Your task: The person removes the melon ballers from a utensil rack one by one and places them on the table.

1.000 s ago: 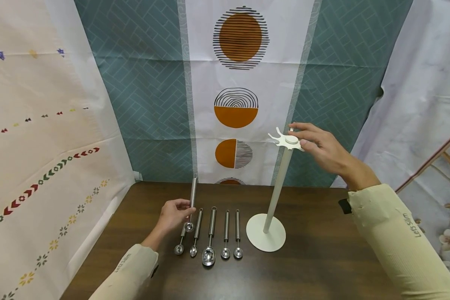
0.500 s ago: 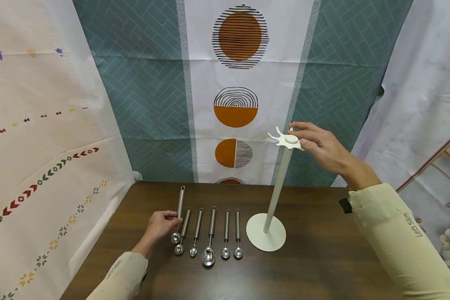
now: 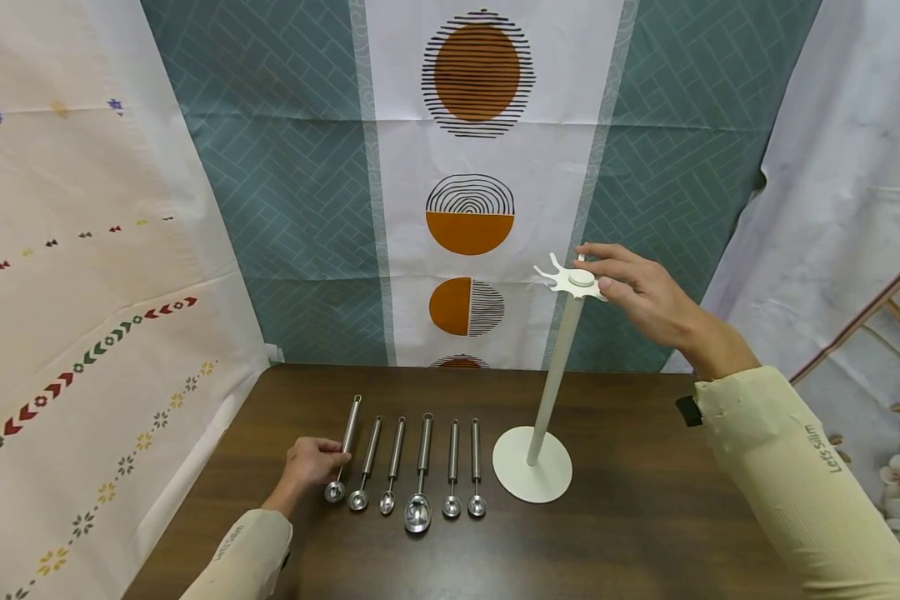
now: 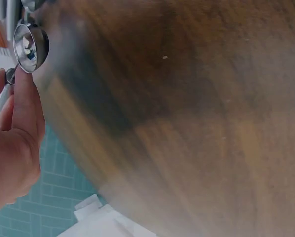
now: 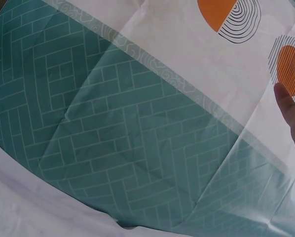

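My left hand [image 3: 313, 462] pinches a steel melon baller [image 3: 351, 425] by its lower handle and neck, low over the left part of the table. Its round bowl [image 4: 33, 48] shows past my fingertips in the left wrist view. Beside it several more steel scoops lie in a row, handles away from me, among them a larger oval scoop [image 3: 417, 512]. With thumb and fingers, my right hand [image 3: 648, 300] holds the hooked top of a white utensil stand [image 3: 558, 367]. Only part of that hand shows in the right wrist view.
The stand's round white base [image 3: 532, 483] rests on the brown wooden table [image 3: 607, 533], right of the scoops. A patterned cloth [image 3: 300, 208] hangs behind the table's back edge. More cloths hang at left and right.
My left hand has carried the melon baller left and down, from above the leftmost scoop to the left end of the row. My right hand stays on the stand's top.
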A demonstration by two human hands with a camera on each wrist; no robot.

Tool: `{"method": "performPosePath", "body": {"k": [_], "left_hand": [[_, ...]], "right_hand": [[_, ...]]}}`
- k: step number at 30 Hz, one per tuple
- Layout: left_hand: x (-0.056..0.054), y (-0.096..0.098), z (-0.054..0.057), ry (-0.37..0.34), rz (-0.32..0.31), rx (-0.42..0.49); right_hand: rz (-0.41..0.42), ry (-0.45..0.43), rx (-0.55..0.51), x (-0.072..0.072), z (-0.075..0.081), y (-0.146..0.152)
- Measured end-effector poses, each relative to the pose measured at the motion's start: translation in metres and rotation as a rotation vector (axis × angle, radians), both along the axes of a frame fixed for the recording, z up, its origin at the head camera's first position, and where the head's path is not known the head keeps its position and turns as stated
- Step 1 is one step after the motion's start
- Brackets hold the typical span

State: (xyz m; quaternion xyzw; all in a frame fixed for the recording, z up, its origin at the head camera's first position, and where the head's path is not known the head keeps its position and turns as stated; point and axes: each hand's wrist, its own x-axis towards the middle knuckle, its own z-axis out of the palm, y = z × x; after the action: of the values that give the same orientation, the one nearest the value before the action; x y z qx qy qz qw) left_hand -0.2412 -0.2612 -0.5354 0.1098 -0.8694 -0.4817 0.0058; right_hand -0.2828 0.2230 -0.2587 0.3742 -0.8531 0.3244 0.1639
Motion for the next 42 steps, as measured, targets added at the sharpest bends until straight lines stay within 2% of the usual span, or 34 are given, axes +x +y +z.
{"method": "performPosePath", "body": {"k": [11, 21, 31, 34, 37, 40, 42], "left_hand": [[0.002, -0.004, -0.009, -0.059, 0.001, 0.004], [-0.001, -0.006, -0.013, -0.096, 0.005, -0.143], [-0.007, -0.002, -0.013, -0.129, 0.000, -0.100], [-0.006, -0.003, -0.009, -0.138, -0.028, -0.151], [-0.004, -0.004, 0.000, -0.138, -0.069, -0.259], [-0.002, -0.003, 0.014, -0.113, -0.113, -0.337], [-0.001, 0.000, 0.026, -0.087, -0.139, -0.356]], "right_hand": [[0.008, 0.000, -0.012, 0.001, 0.000, 0.001], [0.018, -0.003, -0.019, 0.001, -0.001, 0.001], [0.010, -0.009, -0.020, 0.003, -0.001, 0.004], [0.002, -0.023, 0.001, 0.002, -0.001, 0.004], [-0.004, -0.042, 0.029, 0.003, -0.001, 0.005], [-0.015, -0.064, 0.061, 0.002, -0.001, 0.006], [-0.024, -0.089, 0.065, 0.003, 0.000, 0.007]]}}
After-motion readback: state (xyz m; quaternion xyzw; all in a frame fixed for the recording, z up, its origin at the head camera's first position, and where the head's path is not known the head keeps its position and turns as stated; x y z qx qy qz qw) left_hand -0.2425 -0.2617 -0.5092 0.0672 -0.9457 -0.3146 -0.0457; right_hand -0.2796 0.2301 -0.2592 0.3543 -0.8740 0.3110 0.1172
